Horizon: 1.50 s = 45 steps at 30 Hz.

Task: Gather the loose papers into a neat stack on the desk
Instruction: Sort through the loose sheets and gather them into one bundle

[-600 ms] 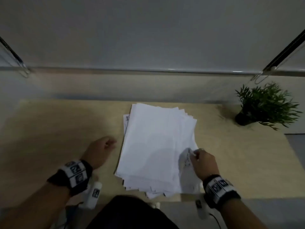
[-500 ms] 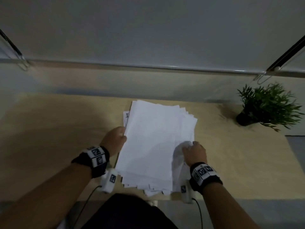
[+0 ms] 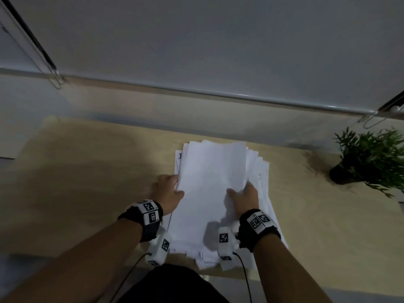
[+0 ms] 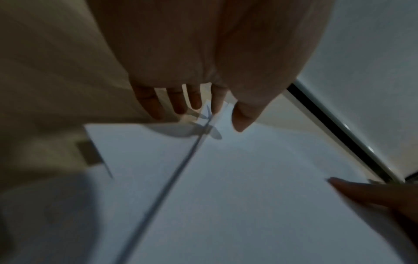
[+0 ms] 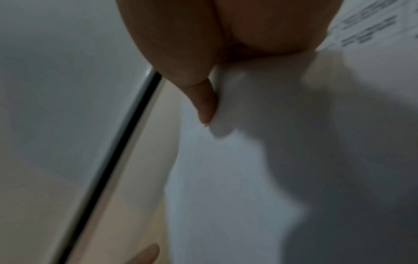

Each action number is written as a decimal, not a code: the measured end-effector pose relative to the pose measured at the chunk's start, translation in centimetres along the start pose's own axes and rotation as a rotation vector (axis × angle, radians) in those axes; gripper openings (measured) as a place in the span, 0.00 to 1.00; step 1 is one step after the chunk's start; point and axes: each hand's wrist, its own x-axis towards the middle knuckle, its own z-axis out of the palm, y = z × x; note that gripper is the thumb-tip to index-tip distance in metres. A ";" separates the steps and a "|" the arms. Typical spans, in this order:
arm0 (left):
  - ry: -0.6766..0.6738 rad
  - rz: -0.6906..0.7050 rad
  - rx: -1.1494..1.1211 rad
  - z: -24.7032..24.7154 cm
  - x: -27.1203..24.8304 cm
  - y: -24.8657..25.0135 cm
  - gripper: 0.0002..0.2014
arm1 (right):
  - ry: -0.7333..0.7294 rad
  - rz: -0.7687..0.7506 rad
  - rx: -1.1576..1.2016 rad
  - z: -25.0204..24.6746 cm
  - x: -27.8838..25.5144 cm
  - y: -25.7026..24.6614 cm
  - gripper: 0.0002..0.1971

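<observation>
An uneven pile of white papers (image 3: 209,193) lies fanned out in the middle of the wooden desk (image 3: 87,182). My left hand (image 3: 168,193) is at the pile's left edge; in the left wrist view its fingers (image 4: 178,105) are straight and spread over the sheets (image 4: 248,178). My right hand (image 3: 242,195) holds the right side of the top sheets, which bow upward. In the right wrist view its thumb (image 5: 205,107) presses on the paper (image 5: 226,178); the other fingers are hidden under it. Lower sheets stick out to the right and over the near desk edge.
A small potted green plant (image 3: 371,158) stands at the desk's back right. A printed sheet (image 3: 179,156) peeks out at the pile's far left corner. A wall with a pale ledge (image 3: 218,97) runs behind the desk. Bare desk lies left of the pile.
My left hand moved right from the bare desk to the pile's left edge. My right hand slid forward along the right side, and the top sheets now bow between both hands.
</observation>
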 end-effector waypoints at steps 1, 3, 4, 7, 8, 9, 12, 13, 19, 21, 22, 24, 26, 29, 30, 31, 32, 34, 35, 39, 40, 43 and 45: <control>0.055 -0.002 -0.087 -0.7 0.0 -0.3 0.26 | -0.026 -0.058 0.077 -0.4 -0.2 -0.1 0.19; 0.028 -0.019 -0.380 -2.0 -0.1 -0.9 0.36 | -0.112 -0.139 0.275 -1.5 -0.7 -0.3 0.15; -0.030 -0.005 -0.540 -2.5 -0.3 -0.9 0.37 | -0.151 -0.153 0.310 -1.8 -0.9 -0.6 0.14; -0.141 0.035 -0.684 -2.6 -0.7 -0.6 0.23 | -0.194 -0.103 0.217 -0.7 -0.8 -0.8 0.10; -0.122 0.018 -0.651 -2.4 -0.7 -0.5 0.21 | -0.189 -0.082 0.176 0.0 -0.7 -1.0 0.09; -0.086 -0.010 -0.612 -2.1 -0.6 -0.7 0.20 | -0.186 -0.075 0.144 0.6 -0.4 -0.9 0.10; 0.026 -0.092 -0.542 -2.0 -0.5 -2.3 0.21 | -0.040 -0.049 -0.109 0.8 0.2 -0.5 0.23; 0.063 -0.112 -0.549 -2.3 -0.4 -3.1 0.21 | 0.057 -0.008 -0.255 0.3 0.2 0.1 0.30; 0.111 -0.228 -0.732 -5.9 -1.2 -6.5 0.12 | 0.195 0.080 -0.691 -0.4 -0.7 3.0 0.52; 0.123 -0.246 -0.777 -7.0 -1.5 -7.4 0.13 | 0.182 0.055 -0.781 -0.3 -1.0 2.8 0.56; 0.131 -0.236 -0.791 -7.6 -1.7 -7.6 0.14 | 0.175 0.051 -0.786 -0.2 -1.1 2.6 0.58; 0.136 -0.206 -0.826 -8.5 -2.2 -7.9 0.15 | 0.162 0.042 -0.751 0.4 -1.3 2.3 0.63; 0.129 -0.177 -0.854 -9.2 -2.5 -8.1 0.15 | 0.143 0.031 -0.764 1.3 -1.6 2.0 0.66; 0.119 -0.133 -0.860 -9.9 -2.9 -8.4 0.14 | 0.140 0.085 -0.720 2.3 -1.4 1.7 0.67; 0.109 -0.123 -0.857 -10.0 -2.9 -8.4 0.14 | 0.137 0.111 -0.623 2.2 -1.3 1.6 0.64; 0.102 -0.116 -0.851 -10.0 -2.9 -8.4 0.14 | 0.134 0.128 -0.498 2.0 -1.0 1.5 0.56; 0.098 -0.105 -0.851 -10.0 -3.0 -8.4 0.15 | 0.129 0.124 -0.382 1.7 -0.8 1.4 0.45; 0.095 -0.098 -0.861 -9.9 -3.3 -8.4 0.19 | 0.121 0.071 -0.286 0.7 -0.8 1.0 0.21; 0.087 -0.102 -0.866 -9.8 -3.4 -8.3 0.20 | 0.122 0.029 -0.292 -0.2 -0.9 0.6 0.15; 0.064 -0.197 -0.872 -8.3 -3.2 -8.5 0.17 | 0.172 -0.148 -0.275 -4.8 -1.7 -2.5 0.12; 0.053 -0.226 -0.878 -7.8 -3.1 -8.6 0.17 | 0.193 -0.191 -0.275 -6.1 -2.0 -3.7 0.11; 0.013 -0.268 -0.883 -6.2 -2.3 -9.1 0.25 | 0.255 -0.324 -0.260 -10.0 -3.1 -7.5 0.10; 0.029 -0.273 -0.838 -4.4 -0.8 -10.8 0.38 | 0.295 -0.412 -0.224 -12.1 -4.0 -10.0 0.12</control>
